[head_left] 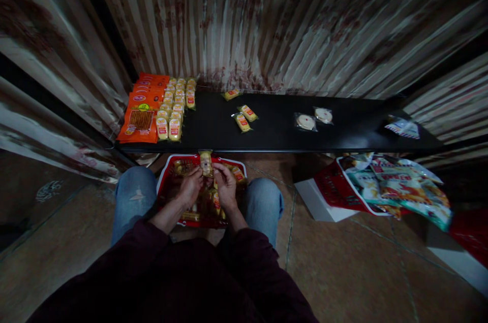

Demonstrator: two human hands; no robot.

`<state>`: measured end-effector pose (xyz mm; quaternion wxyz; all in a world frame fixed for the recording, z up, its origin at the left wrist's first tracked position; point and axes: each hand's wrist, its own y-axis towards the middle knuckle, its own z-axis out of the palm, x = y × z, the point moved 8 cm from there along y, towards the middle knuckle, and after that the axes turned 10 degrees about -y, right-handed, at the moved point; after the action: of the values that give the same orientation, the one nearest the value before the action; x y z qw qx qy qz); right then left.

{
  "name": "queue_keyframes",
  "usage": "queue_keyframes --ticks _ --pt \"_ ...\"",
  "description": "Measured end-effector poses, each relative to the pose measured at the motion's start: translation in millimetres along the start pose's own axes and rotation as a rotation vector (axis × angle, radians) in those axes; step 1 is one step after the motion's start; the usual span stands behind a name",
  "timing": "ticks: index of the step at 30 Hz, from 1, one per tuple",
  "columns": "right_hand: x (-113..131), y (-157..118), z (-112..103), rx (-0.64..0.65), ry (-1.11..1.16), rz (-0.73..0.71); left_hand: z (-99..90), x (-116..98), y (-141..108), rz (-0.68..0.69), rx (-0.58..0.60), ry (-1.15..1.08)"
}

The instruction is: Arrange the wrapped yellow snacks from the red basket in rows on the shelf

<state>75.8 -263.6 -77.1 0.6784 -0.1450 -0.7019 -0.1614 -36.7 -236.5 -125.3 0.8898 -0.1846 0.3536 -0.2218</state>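
Observation:
Between my two hands is a small yellow wrapped snack cake [206, 164], held above a red basket [162, 181] with a white rim. My left hand [191, 187] is closed on the cake's left side. From the right, the fingers of my right hand [226, 186] pinch at the same wrapper. More yellow wrapped cakes [215, 202] lie in the basket below. On the black shelf just beyond, several rows of the same cakes [175, 129] stand beside a row of orange snack bags [141, 117].
Loose cakes [242, 122] lie mid-shelf on the black shelf [272, 132]. Two round white packets [306, 121] and a blue-white packet [402, 127] are farther right. A second red basket [331, 186] full of snack bags [400, 186] stands on a white box [324, 206]. Striped curtains hang behind.

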Motion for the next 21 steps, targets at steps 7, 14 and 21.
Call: queue_keyframes --ticks 7,14,21 --pt "-3.8 0.7 1.9 0.052 -0.115 -0.102 -0.2 3.0 5.4 0.001 0.001 -0.053" --pt "24.1 -7.1 6.2 0.040 -0.444 -0.365 -9.3 5.5 6.5 -0.026 -0.102 -0.078" --pt "24.2 -6.9 -0.9 -0.067 -0.585 -0.366 2.2 -2.5 1.9 0.005 -0.022 -0.053"
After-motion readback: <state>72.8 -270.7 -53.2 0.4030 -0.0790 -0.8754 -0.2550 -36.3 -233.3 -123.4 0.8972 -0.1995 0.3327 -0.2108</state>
